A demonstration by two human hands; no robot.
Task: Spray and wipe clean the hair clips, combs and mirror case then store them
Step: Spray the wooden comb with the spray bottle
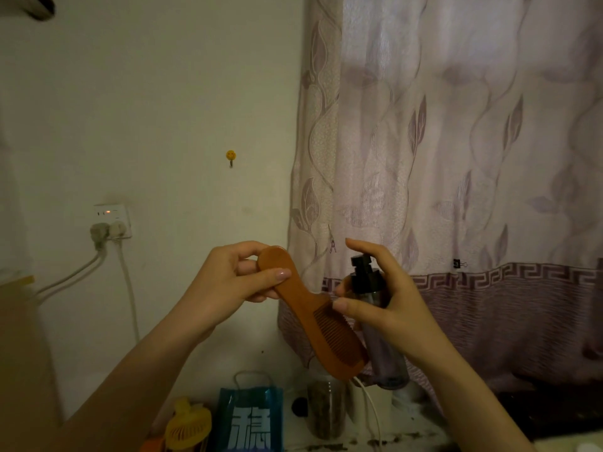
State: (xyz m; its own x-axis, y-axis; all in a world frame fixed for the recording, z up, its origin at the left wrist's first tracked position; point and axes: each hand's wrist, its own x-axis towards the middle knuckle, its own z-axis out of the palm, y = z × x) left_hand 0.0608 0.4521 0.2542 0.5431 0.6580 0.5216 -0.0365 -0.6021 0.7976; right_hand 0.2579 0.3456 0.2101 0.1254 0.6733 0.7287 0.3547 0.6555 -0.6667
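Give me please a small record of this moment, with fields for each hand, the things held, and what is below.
left hand: grips the handle of the comb, teeth end pointing down and right
right hand: holds the spray bottle upright, index finger raised above its black pump
nozzle: faces the comb, close to its teeth
below: blue bag, yellow fan, dark jar
background: patterned curtain, wall socket
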